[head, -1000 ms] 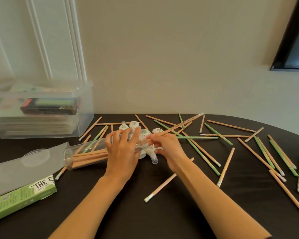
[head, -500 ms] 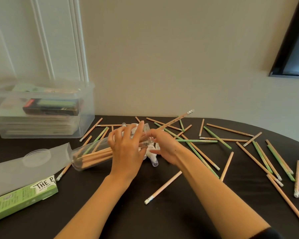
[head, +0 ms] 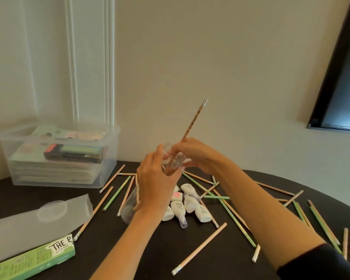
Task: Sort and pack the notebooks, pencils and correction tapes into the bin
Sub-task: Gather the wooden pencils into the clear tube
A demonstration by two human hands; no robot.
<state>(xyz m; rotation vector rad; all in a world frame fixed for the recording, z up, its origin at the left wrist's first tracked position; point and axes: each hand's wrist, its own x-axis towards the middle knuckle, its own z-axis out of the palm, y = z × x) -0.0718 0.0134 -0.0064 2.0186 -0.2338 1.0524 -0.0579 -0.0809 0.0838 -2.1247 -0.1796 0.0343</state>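
Note:
My left hand [head: 157, 183] grips a clear plastic pencil tube [head: 173, 162], tilted up off the dark table with several tan pencils inside. At the tube's mouth my right hand [head: 192, 153] pinches a tan pencil [head: 194, 120] whose eraser end points up. Several white correction tapes [head: 187, 207] lie in a cluster under my hands. Tan and green pencils [head: 199, 251] are scattered over the table. The clear bin [head: 109, 158] at the back left holds a stack of notebooks and a dark box.
A green carton [head: 34, 259] lies at the front left beside a frosted plastic sleeve [head: 18, 225] with a round clear lid [head: 53, 208] on it. The dark table [head: 109, 249] curves away on the right. A wall stands right behind it.
My left hand raised the tube from lying flat to steeply tilted. My right hand rose with the pencil, which now points upward. The correction tapes below are uncovered.

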